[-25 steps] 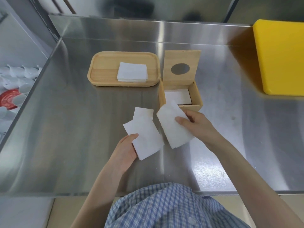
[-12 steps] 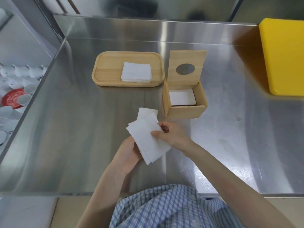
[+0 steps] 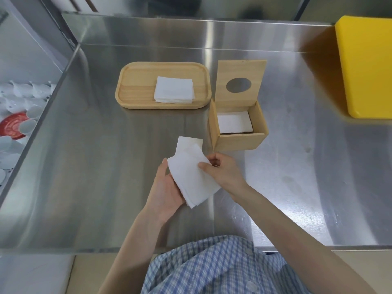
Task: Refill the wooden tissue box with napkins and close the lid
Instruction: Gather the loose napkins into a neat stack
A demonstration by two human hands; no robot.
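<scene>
The wooden tissue box [image 3: 239, 141] stands on the steel counter with its lid [image 3: 240, 71] raised upright, a round hole in it. White napkins [image 3: 234, 122] lie inside the box. In front of it, my left hand [image 3: 164, 190] cradles a small stack of white napkins [image 3: 191, 179] from below. My right hand [image 3: 222, 170] pinches the same stack at its right edge. One more napkin [image 3: 188, 144] peeks out behind the stack; whether it rests on the counter or is held I cannot tell. A wooden tray [image 3: 135, 90] to the left of the box carries a further napkin pile [image 3: 174, 92].
A yellow block [image 3: 367, 66] sits at the counter's far right. Left of the counter, a lower shelf holds white cups [image 3: 25, 92] and a red plate [image 3: 12, 126]. A steel backsplash [image 3: 191, 32] runs along the rear edge.
My right hand brought its napkin leftward onto the ones in my left hand, so the two separate bunches are now one stack held by both hands.
</scene>
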